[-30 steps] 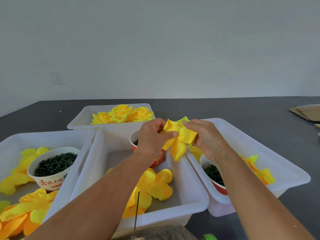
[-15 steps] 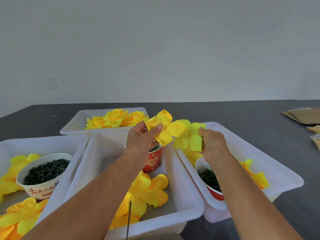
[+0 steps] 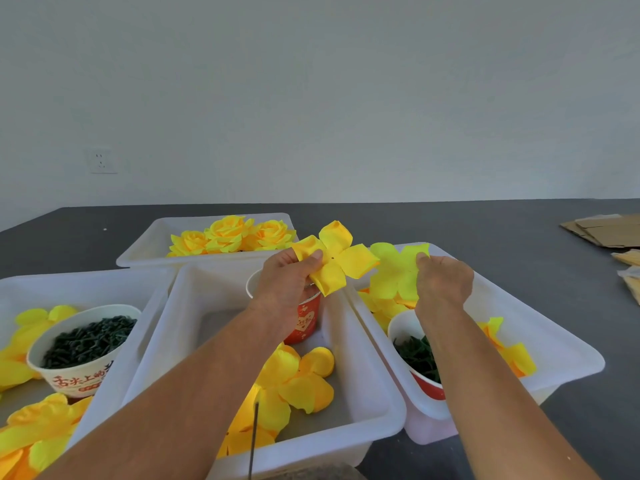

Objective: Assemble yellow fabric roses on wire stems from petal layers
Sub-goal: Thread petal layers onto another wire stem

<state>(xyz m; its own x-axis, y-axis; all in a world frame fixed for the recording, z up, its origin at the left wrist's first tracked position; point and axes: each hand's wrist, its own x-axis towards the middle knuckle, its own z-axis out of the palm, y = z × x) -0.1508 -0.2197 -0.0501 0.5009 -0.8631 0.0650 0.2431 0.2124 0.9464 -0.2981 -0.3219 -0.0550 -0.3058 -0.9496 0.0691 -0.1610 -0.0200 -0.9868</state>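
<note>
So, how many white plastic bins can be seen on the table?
4. One far bin holds finished roses, one left bin holds a cup and petals, one middle bin sits under the left arm, and one right bin sits under the right arm. None seems hidden.

The petal layer [image 3: 334, 259] is golden yellow, the second petal layer [image 3: 394, 271] lemon yellow. The tubs [image 3: 346, 424] are white, the tabletop [image 3: 485, 223] dark grey, one cup [image 3: 304, 320] red with white hearts.
</note>
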